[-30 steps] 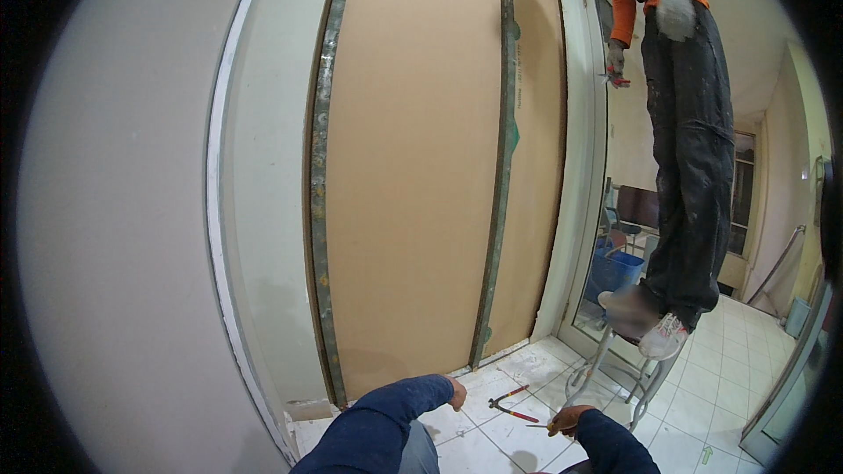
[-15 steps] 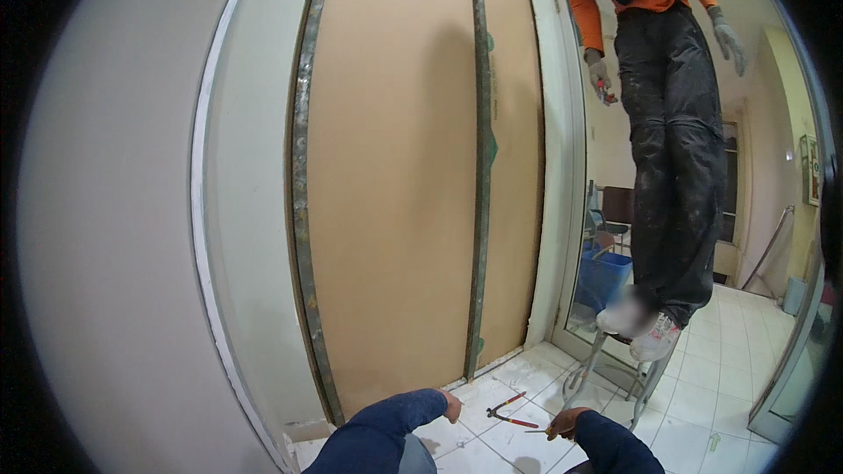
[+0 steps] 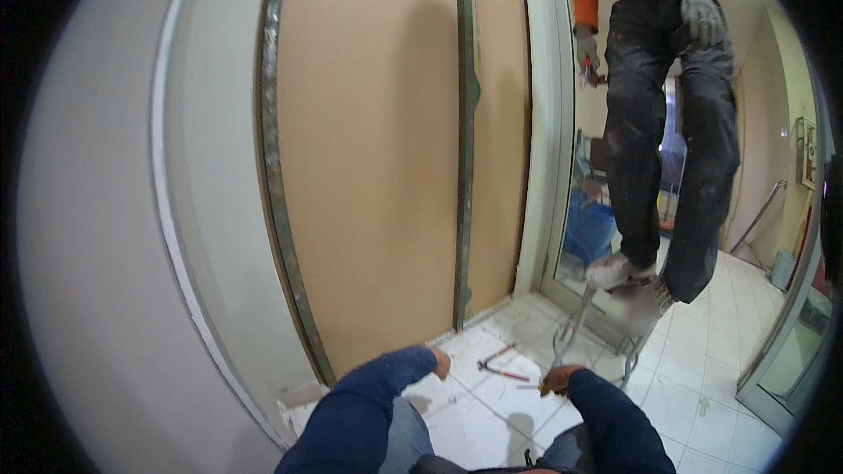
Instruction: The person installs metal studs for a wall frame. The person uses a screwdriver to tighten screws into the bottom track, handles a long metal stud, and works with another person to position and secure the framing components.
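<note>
Now, right fingers hold a screwdriver; pincers nearby.

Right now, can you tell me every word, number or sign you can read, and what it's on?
No words or numbers are clear enough to read.
One sign: a green arrow on the white floor.
Tan board: any print is too small or blurred.
Framed panel at far right: too blurred.

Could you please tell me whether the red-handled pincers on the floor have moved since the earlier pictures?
No. Judged against the floor tiles, the pincers lie in the same place; only the view has shifted.
</note>
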Demonstrator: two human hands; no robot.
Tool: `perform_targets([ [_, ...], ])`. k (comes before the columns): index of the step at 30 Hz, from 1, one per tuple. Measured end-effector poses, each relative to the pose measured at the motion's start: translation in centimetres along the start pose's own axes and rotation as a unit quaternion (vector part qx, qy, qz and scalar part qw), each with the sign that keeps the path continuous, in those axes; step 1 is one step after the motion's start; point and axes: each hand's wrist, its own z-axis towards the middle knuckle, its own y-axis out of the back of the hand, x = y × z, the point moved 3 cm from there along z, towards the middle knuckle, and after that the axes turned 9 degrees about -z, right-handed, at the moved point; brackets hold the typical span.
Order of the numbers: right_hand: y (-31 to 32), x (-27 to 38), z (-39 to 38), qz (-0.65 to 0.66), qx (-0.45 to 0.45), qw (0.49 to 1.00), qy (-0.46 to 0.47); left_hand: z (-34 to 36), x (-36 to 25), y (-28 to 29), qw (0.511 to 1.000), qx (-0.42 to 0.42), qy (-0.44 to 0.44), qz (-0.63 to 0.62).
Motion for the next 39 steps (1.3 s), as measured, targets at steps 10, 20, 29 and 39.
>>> perform_targets([
  [10,2.4,3.8,-2.1,-0.013,-0.005,1.0,-0.014,-1.6,2.2,-1.1,0.985,-0.128,0.112,-0.019],
  [20,2.0,1.7,-2.9,-0.001,0.028,0.997,-0.069,-2.6,1.0,0.0,0.979,-0.061,0.188,-0.053],
  [29,2.0,5.7,-2.7,-0.036,0.041,0.998,-0.028,-3.4,3.3,-2.1,0.976,-0.079,0.184,-0.079],
  [39,1.6,5.5,-2.0,-0.071,0.023,0.997,-0.003,-3.5,2.4,-2.0,0.981,-0.011,0.195,-0.007],
])
